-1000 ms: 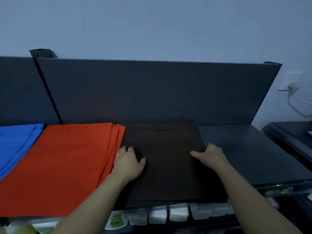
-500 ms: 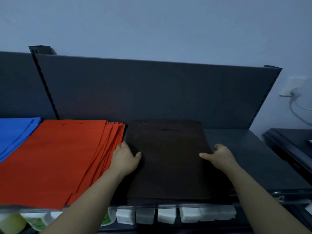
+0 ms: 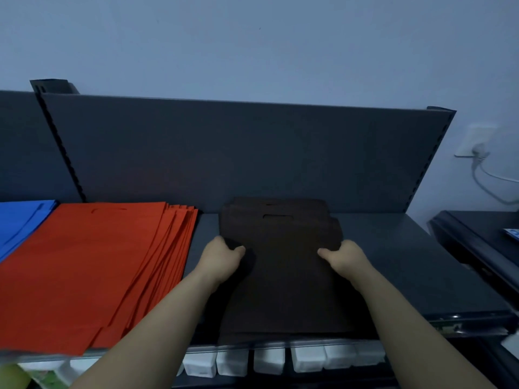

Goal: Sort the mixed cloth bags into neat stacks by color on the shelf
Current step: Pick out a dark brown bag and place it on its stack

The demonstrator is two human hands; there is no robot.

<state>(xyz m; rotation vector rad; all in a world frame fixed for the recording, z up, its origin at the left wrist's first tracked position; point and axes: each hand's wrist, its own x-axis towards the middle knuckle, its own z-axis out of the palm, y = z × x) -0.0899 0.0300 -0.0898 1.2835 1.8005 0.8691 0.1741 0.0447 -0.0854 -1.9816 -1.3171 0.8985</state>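
Brown bags (image 3: pixel 283 287), sides gripped by left hand (image 3: pixel 222 259), right hand (image 3: pixel 345 258)

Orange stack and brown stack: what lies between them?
Head view: a strip of bare shelf; the left hand, gripping the brown stack, crosses it lower down.

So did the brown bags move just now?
Yes. The brown bags slid right, away from the orange stack. Bare shelf now shows between them, where before their edges met.
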